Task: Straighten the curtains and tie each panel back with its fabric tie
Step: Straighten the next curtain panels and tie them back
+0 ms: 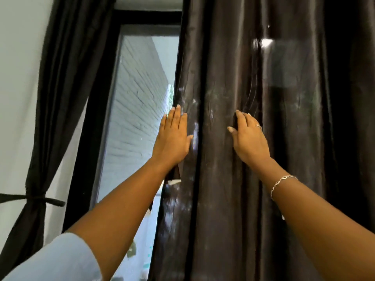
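— So, where's the right panel [223, 78]?
— Hanging loose, right of the window [138, 98]. The left hand [172, 136] lies flat on its window-side edge. The right hand [249, 136] presses a fold farther from the window, straight-fingered, gripping nothing.
— And the left panel [60, 78]?
— Left of the window, cinched by its tie [40, 199].

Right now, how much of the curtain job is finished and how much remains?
Done: the left panel is gathered and bound by its fabric tie. In hand: the left hand and the right hand press flat on the right panel, smoothing its folds. Left: the right panel hangs loose with no tie visible around it, so it is not yet tied back.
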